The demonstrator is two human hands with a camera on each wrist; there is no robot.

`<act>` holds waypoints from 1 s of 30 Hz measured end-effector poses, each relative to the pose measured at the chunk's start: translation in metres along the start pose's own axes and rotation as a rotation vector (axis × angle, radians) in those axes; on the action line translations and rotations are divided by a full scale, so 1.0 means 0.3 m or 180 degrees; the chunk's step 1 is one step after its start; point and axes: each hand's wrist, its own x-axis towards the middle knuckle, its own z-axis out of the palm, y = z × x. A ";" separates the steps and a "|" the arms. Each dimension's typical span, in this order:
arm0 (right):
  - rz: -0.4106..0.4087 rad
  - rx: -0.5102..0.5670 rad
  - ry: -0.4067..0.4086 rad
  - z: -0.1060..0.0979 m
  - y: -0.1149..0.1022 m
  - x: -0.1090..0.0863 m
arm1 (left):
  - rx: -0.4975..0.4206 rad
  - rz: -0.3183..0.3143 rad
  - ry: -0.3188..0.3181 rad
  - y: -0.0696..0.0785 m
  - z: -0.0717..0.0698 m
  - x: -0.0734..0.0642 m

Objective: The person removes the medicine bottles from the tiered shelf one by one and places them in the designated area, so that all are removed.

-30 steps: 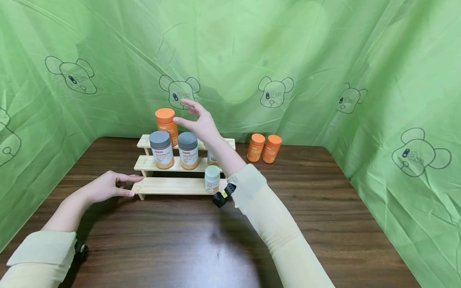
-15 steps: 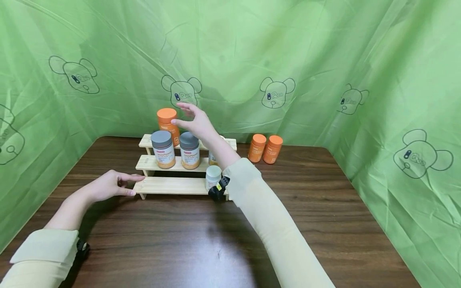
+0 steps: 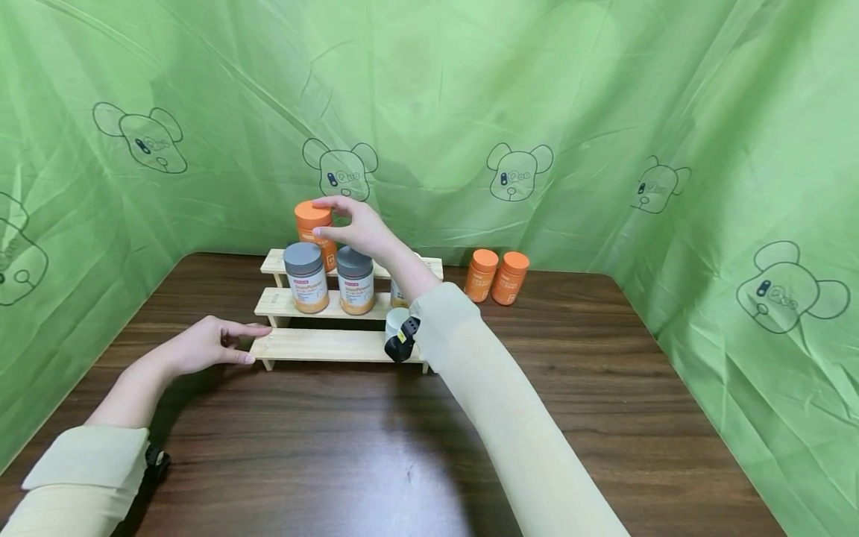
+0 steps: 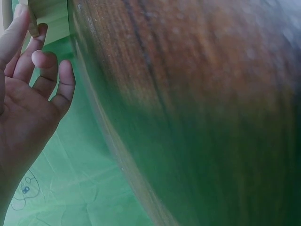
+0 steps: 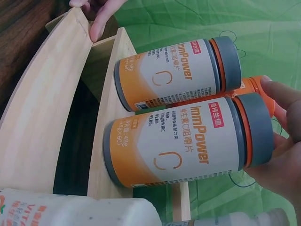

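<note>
In the head view, a three-tier wooden stand point(image 3: 322, 344) holds several bottles. My left hand point(image 3: 201, 347) pinches the left end of its lowest board between thumb and fingers; the other fingers point(image 4: 45, 70) are bent below in the left wrist view. My right hand point(image 3: 365, 230) reaches over the stand to an orange bottle point(image 3: 327, 253) on the top tier. Its thumb and fingers are spread at the orange cap point(image 3: 309, 215), fingertips right at its edge. Two grey-capped bottles point(image 5: 188, 141) labelled ImmPower stand on the middle tier, partly hiding the orange bottle in the right wrist view.
A small white bottle point(image 3: 394, 322) stands on the lowest tier, partly behind the right wrist camera. Another bottle point(image 3: 397, 294) is mostly hidden by the right forearm. Two orange bottles point(image 3: 481, 276) stand on the table right of the stand. Green cloth point(image 3: 429, 112) hangs behind.
My right hand has moved left and slightly down, from beside the orange bottle to its cap. The left hand keeps its hold on the stand. The view has shifted slightly.
</note>
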 end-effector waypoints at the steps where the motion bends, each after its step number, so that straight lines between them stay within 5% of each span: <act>1: 0.0001 0.0017 -0.0015 0.000 0.000 0.001 | 0.0023 0.0012 0.0006 0.002 0.000 0.000; 30: -0.0244 0.0064 0.0141 0.011 0.001 0.031 | -0.0122 0.0073 -0.0006 0.003 -0.001 0.001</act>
